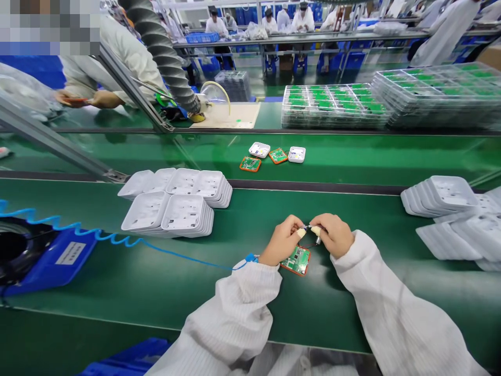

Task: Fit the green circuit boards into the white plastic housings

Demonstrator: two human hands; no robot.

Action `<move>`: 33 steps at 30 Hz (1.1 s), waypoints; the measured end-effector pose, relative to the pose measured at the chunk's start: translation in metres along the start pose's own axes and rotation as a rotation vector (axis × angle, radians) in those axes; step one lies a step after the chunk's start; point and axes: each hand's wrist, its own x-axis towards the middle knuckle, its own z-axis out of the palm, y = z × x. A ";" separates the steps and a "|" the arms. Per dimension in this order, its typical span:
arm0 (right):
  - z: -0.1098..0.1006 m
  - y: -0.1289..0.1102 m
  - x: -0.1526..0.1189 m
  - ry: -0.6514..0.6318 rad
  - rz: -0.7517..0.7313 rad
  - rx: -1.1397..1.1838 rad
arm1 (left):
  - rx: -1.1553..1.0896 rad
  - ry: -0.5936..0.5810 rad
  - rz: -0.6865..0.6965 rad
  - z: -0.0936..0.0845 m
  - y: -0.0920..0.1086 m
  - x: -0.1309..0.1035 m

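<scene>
My left hand (284,239) and my right hand (332,234) meet above the green mat, thumbs and fingers pinched, pale finger cots on both thumbs. Between the fingertips runs a thin cable (307,226); its ends are mostly hidden by my fingers. Just under my right thumb hangs a small silvery cylindrical part (318,240), with a dark wire leading toward the board. A green circuit board (297,260) with an orange-red edge lies on the mat below, partly covered by my left hand. A blue coiled cord (188,255) ends at a band on my left wrist.
Stacked white plastic housings stand at left (187,211) and right (454,196). On the belt (352,162) ahead lie two circuit boards and two small white cases (259,150). Clear trays of boards (332,107) are piled beyond. A metal strut (62,143) slants at left; co-workers sit behind.
</scene>
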 end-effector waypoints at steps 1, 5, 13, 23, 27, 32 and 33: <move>0.000 0.000 0.001 -0.003 -0.009 0.008 | 0.001 -0.002 0.000 0.000 0.000 0.000; 0.001 0.000 0.002 0.013 -0.053 0.031 | 0.003 -0.011 0.003 0.001 0.000 0.000; 0.008 0.002 0.004 0.034 -0.136 0.035 | 0.082 0.003 0.021 0.000 0.003 -0.002; 0.014 0.005 0.001 0.071 -0.192 0.071 | 0.393 0.033 0.110 -0.003 0.009 -0.004; 0.012 0.004 0.002 0.054 -0.182 0.087 | 0.456 0.021 0.136 -0.004 0.010 -0.004; 0.015 0.003 0.002 0.020 -0.174 0.097 | 0.518 0.017 0.136 -0.003 0.008 -0.006; 0.017 0.003 0.002 0.011 -0.172 0.092 | 0.528 0.021 0.133 -0.002 0.008 -0.007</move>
